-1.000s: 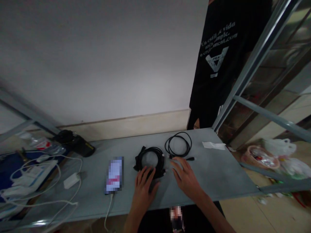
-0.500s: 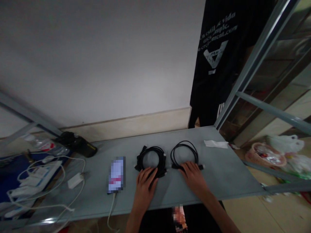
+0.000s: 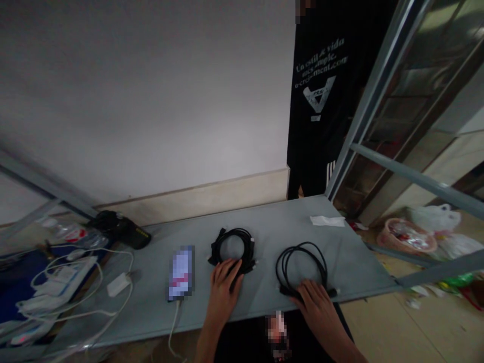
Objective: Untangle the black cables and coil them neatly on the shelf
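Two coils of black cable lie on the grey tabletop. My left hand [image 3: 226,282] is at the near side of the thicker left coil of cables [image 3: 248,248], its fingers curved over the bundle and the thumb at the right. The thinner right coil of cable [image 3: 279,268] has a dark connector [image 3: 333,292] at its right end. My right hand [image 3: 315,301] grips that coil at its near side, close to the table's front edge; the fingertips partly hide what they hold. A phone [image 3: 180,272] with a blurred screen and a white cord lies left of my left hand.
White cords and an adapter [image 3: 118,285] spread over the left end, beside a power strip [image 3: 60,290], a dark bottle [image 3: 130,232] and a clear bottle [image 3: 75,234]. A white paper strip [image 3: 327,221] lies far right. A person in black [image 3: 317,101] stands behind the table.
My right hand has drawn the thinner coil toward me and to the right, toward the front edge. My left hand and the thicker coil have hardly moved. The view has turned slightly right.
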Demonstrator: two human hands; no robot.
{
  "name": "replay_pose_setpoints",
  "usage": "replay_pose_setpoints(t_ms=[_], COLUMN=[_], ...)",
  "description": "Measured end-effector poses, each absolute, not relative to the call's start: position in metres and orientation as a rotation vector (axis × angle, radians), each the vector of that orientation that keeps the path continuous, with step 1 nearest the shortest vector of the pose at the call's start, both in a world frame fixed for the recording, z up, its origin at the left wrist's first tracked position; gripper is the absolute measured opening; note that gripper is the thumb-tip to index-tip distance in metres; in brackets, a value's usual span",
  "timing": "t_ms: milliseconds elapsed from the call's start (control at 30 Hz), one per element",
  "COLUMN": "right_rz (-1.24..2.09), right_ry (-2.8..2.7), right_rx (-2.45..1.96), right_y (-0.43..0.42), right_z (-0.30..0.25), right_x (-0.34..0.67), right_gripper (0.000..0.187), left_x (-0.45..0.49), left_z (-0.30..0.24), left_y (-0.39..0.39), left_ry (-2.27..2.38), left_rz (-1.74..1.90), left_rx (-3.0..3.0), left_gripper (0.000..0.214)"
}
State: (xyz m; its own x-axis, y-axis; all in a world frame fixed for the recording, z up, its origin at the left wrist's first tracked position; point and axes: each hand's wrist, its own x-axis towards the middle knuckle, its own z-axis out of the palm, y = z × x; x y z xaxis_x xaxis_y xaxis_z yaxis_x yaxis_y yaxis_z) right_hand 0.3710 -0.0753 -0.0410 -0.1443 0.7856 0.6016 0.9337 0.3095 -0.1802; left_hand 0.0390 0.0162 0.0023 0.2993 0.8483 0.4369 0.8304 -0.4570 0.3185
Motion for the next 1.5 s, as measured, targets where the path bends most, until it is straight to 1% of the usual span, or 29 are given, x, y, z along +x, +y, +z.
replay_pose_setpoints(t_ms=[100, 200, 300, 367, 500, 567, 633, 700, 833, 933, 1033, 1233, 1300, 1433, 1500], right_rz=[-0.324, -0.207, -0.097, 0.028, 0.284, 0.452, 0.623, 0.720, 0.760, 0.800, 0.840, 1.031, 0.996, 0.816, 0.768], right_ry=[-1.958, -1.932, -1.814, -1.728, -1.572, -1.495, -1.451, -1.460, -1.528, -1.585, -1.603, -1.395, -1.284, -1.093, -1.011], right_rx=[-1.529, -1.522, -1.504, -1.504, -1.577, -1.573, -1.524, -1.448, -1.326, -1.298, -1.282, -1.283, -1.378, -1.543, -1.559], right_y=[-0.072, -0.074, -0.084, -0.095, -0.119, -0.129, -0.136, -0.142, -0.143, -0.140, -0.139, -0.141, -0.136, -0.123, -0.122], right_z=[-0.036, -0.029, -0.026, -0.023, -0.006, 0.009, 0.024, 0.036, 0.051, 0.062, 0.075, 0.092, 0.089, 0.078, 0.075], right_x=[0.368, 0.366, 0.368, 0.368, 0.363, 0.358, 0.353, 0.349, 0.345, 0.342, 0.340, 0.349, 0.366, 0.423, 0.456], right_gripper=[0.037, 0.038, 0.048, 0.055, 0.060, 0.062, 0.058, 0.054, 0.054, 0.055, 0.057, 0.046, 0.051, 0.068, 0.069], left_x=[0.039, 0.043, 0.057, 0.075, 0.123, 0.148, 0.168, 0.181, 0.186, 0.183, 0.178, 0.152, 0.137, 0.100, 0.079], left_z=[0.006, 0.014, 0.018, 0.018, 0.015, 0.015, 0.020, 0.030, 0.065, 0.088, 0.094, 0.098, 0.105, 0.119, 0.124], left_y=[0.015, 0.004, -0.022, -0.048, -0.103, -0.125, -0.139, -0.143, -0.128, -0.115, -0.112, -0.113, -0.106, -0.087, -0.079], left_ry=[1.650, 1.674, 1.656, 1.644, 1.441, 1.317, 1.250, 1.257, 1.234, 1.214, 1.257, 1.445, 1.431, 1.369, 1.358], left_rz=[0.976, 1.149, 1.287, 1.295, 1.071, 0.989, 0.963, 0.953, 0.910, 0.962, 0.978, 0.961, 0.981, 1.133, 1.218], left_rx=[2.462, 2.346, 2.120, 1.938, 1.735, 1.650, 1.586, 1.513, 1.372, 1.338, 1.320, 1.292, 1.239, 1.111, 1.041], left_gripper=[0.042, 0.038, 0.032, 0.033, 0.040, 0.051, 0.063, 0.070, 0.072, 0.068, 0.064, 0.074, 0.076, 0.082, 0.081])
